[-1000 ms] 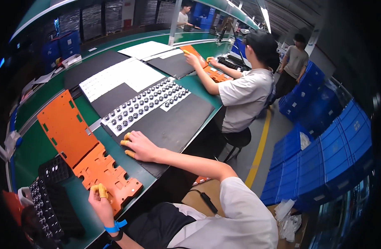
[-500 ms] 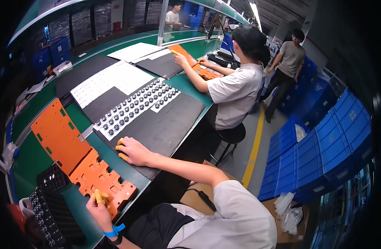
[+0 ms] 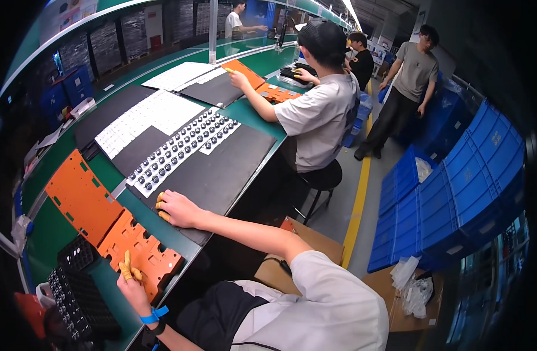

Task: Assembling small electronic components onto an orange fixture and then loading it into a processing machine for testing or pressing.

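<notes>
In front of me on the left lies an orange two-part plate, with a flat panel (image 3: pixel 84 196) joined to a notched, pocketed panel (image 3: pixel 154 251). My left hand (image 3: pixel 134 289), wearing yellow finger covers, hovers at the pocketed panel's near edge. Its index finger and thumb are apart, holding nothing visible. My right hand (image 3: pixel 183 210), also with yellow finger covers, rests at the near left corner of a black mat (image 3: pixel 221 169). Those fingers are bent together; whatever is in them is hidden. Just beyond stand rows of small black round parts (image 3: pixel 177 146) on white sheets.
Black trays (image 3: pixel 78 304) are stacked left of the orange plate. White sheets (image 3: pixel 145 120) lie farther along the green bench. A seated co-worker (image 3: pixel 324 111) handles another orange plate (image 3: pixel 245 73). Another person (image 3: pixel 412 76) stands in the aisle near blue crates (image 3: pixel 450 199). A cardboard box (image 3: pixel 327 240) is beside me.
My left index finger has straightened and parted from the thumb. My right fingers have drawn closer together. The co-worker's right hand has moved to a black bundle; the view has shifted slightly.
</notes>
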A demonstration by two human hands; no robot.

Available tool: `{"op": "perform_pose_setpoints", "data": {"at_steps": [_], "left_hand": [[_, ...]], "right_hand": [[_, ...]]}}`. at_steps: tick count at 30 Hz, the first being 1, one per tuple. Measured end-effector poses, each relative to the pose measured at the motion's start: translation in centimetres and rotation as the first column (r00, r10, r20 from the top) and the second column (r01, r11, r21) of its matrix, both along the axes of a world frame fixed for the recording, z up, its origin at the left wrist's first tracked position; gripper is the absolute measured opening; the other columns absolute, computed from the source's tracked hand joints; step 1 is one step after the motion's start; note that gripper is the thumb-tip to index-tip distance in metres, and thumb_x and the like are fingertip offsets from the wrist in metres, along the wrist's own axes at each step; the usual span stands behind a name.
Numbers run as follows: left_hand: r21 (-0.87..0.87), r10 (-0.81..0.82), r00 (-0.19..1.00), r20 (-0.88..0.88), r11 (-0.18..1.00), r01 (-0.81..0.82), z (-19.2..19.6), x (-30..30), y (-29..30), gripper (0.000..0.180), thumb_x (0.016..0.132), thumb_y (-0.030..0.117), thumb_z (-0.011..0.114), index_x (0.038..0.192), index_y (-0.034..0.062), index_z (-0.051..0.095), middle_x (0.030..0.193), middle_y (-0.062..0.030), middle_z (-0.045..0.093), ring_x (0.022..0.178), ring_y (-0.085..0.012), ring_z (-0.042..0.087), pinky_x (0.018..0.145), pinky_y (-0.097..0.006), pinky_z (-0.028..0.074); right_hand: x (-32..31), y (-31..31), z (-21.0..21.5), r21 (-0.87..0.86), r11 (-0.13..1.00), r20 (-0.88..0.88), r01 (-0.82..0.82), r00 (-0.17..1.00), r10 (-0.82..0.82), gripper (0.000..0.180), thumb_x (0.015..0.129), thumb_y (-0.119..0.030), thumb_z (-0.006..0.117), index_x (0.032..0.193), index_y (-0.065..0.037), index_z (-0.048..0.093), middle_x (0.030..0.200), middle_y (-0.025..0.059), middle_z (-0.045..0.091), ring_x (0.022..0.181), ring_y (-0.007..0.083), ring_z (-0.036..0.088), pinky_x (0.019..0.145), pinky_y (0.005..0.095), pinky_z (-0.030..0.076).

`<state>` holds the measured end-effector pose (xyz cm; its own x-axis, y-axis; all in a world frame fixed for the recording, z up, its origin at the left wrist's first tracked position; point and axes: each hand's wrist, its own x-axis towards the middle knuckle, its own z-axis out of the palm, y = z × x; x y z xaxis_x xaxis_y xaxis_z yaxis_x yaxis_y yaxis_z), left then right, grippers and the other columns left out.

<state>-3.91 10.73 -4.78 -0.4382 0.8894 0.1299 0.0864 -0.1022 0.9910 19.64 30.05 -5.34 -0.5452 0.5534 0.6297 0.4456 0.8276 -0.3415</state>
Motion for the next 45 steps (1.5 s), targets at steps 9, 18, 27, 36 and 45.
{"op": "perform_pose_setpoints", "data": {"at_steps": [9, 18, 27, 36, 45], "left_hand": [[0.377, 0.450, 0.675, -0.584, 0.887, -0.266, -0.2, -0.6, -3.2, 0.033, 0.104, 0.023, 0.052, 0.120, -0.0025, 0.066, 0.086, -0.0046, 0.059, 0.076, -0.0178, 0.058, 0.063, -0.031, 0.047], [0.207, 0.391, 0.720, -0.573, 0.919, -0.335, 0.3, -1.8, -7.5, 0.064, 0.091, 0.017, 0.069, 0.149, 0.0007, 0.045, 0.125, -0.0217, 0.056, 0.120, -0.0398, 0.050, 0.105, -0.044, 0.041], [0.083, 0.247, 0.735, -0.632, 0.964, -0.252, -0.9, -1.2, -8.3, 0.053, 0.091, 0.023, 0.067, 0.135, -0.0040, 0.057, 0.131, -0.0215, 0.060, 0.123, -0.0370, 0.055, 0.104, -0.044, 0.044], [0.037, 0.230, 0.774, -0.590, 0.965, -0.259, -0.7, -0.9, -7.7, 0.048, 0.095, 0.016, 0.060, 0.138, -0.0042, 0.055, 0.134, -0.0226, 0.060, 0.130, -0.0386, 0.050, 0.119, -0.050, 0.029], [-0.007, 0.213, 0.725, -0.655, 0.958, -0.288, 0.6, -0.6, -7.5, 0.048, 0.094, 0.021, 0.063, 0.137, -0.0023, 0.058, 0.130, -0.0211, 0.062, 0.126, -0.0373, 0.054, 0.118, -0.050, 0.031]], "right_hand": [[-0.9, -0.6, 1.2, 0.002, 1.000, -0.017, -0.010, 1.000, 0.010, 0.023, 0.085, -0.018, 0.066, 0.103, -0.004, 0.072, 0.105, 0.0183, 0.067, 0.104, 0.0369, 0.062, 0.091, 0.0463, 0.052], [-2.2, -1.4, 1.6, -0.003, 0.999, -0.033, -0.042, 0.999, 0.041, 0.025, 0.087, -0.005, 0.071, 0.112, -0.002, 0.069, 0.114, 0.0153, 0.064, 0.105, 0.0350, 0.063, 0.090, 0.0412, 0.053], [-8.2, -4.7, 4.1, 0.180, 0.920, -0.069, -0.348, 0.929, 0.364, 0.033, 0.082, 0.004, 0.070, 0.115, -0.002, 0.069, 0.110, 0.0160, 0.066, 0.096, 0.0363, 0.062, 0.084, 0.0421, 0.051], [-14.6, -7.1, 3.0, -0.197, 0.962, 0.212, -0.189, 0.950, 0.230, 0.076, 0.092, -0.037, 0.071, 0.144, 0.009, 0.041, 0.149, 0.0319, 0.037, 0.141, 0.0464, 0.034, 0.118, 0.0490, 0.030], [-8.8, 7.1, 7.0, -0.477, 0.875, -0.336, -0.081, 0.937, -0.096, 0.023, 0.096, -0.008, 0.064, 0.115, 0.000, 0.071, 0.110, 0.0120, 0.072, 0.101, 0.0202, 0.067, 0.092, 0.0314, 0.050]]}}
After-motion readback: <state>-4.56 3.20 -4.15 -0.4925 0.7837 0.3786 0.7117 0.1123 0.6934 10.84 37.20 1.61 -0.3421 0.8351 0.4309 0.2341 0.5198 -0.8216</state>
